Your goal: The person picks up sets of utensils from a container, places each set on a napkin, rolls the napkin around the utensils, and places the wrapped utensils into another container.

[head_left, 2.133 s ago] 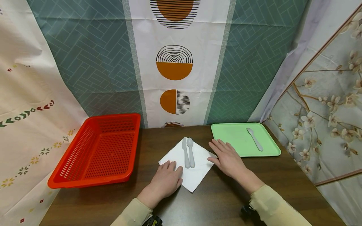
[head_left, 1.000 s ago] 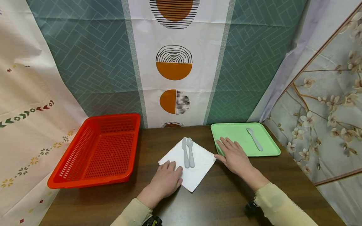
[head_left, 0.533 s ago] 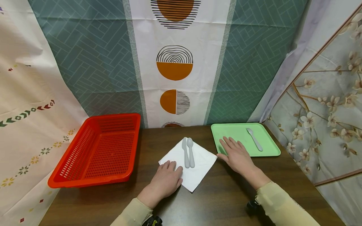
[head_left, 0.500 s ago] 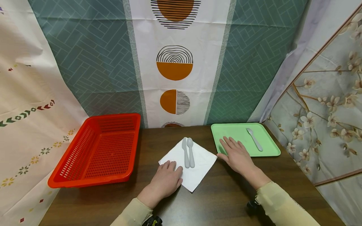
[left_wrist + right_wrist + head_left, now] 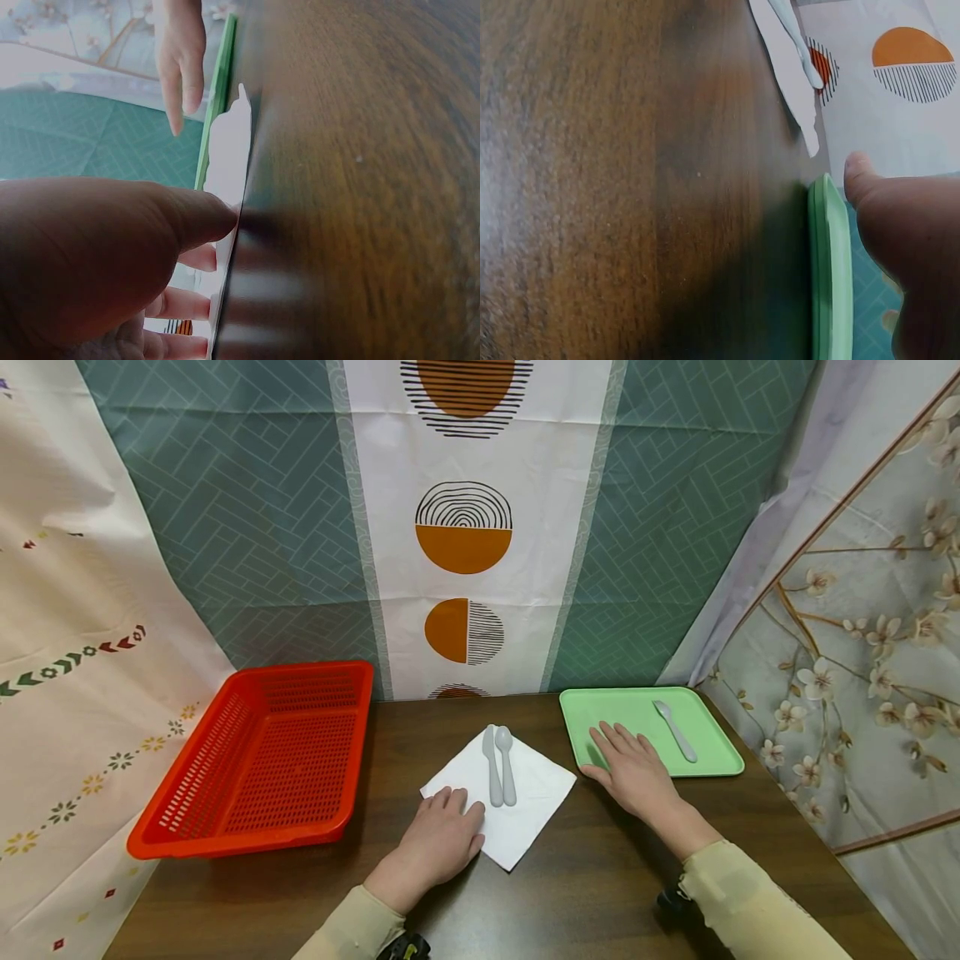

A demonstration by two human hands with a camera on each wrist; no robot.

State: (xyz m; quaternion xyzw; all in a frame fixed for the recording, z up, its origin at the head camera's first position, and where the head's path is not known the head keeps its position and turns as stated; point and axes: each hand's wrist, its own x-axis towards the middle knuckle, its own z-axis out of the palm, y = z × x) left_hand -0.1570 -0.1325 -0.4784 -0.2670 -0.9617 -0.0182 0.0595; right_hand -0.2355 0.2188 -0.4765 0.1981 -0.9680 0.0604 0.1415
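Left hand (image 5: pixel 437 845): rests, fingers relaxed, along the near left edge of the white napkin (image 5: pixel 536 793), gripping nothing; it has not shifted.
White napkin: lies on the brown table (image 5: pixel 510 918) with one corner toward the person, in the same place as two seconds ago.
Right hand (image 5: pixel 635 778): the one change. It has moved away from the napkin's right corner and is now over the near left part of the green tray (image 5: pixel 607 706), fingers extended, grasping nothing. By my judgement, that leaves only the left hand steadying the napkin and the right one free.
Knife (image 5: pixel 492 768) and spoon (image 5: pixel 507 768): side by side on the napkin, unmoved, handles toward the person, just beyond the left fingers.
Red basket (image 5: pixel 292 760): well to the left, unmoved.
Fork (image 5: pixel 677 732): slants across the tray's right half, apart from the right hand.
Patterned cloth (image 5: pixel 288 527): hangs behind everything.
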